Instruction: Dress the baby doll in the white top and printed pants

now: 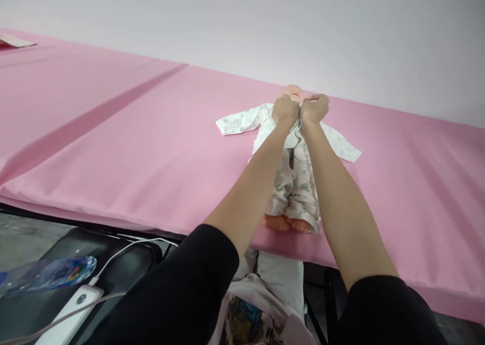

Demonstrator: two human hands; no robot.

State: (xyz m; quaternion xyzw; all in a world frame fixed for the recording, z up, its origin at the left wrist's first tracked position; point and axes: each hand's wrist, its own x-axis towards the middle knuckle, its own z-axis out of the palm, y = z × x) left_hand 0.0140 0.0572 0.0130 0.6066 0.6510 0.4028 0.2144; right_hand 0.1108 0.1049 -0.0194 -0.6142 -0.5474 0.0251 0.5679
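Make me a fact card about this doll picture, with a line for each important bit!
doll: lying down, feet toward the person
shirt: white, printed, sleeves spread out
trousers: pale, printed
left hand: curled at the shirt's neckline
right hand: curled beside it; both grips hidden
pink cover: under the doll
black chair: holds a plastic bottle and white device with cable

"What sort of place are you seeing?"
"A plain room indoors, I'd say; its exact kind I can't tell. I've got a pale wall, a pink-covered table, a black chair and grey floor."
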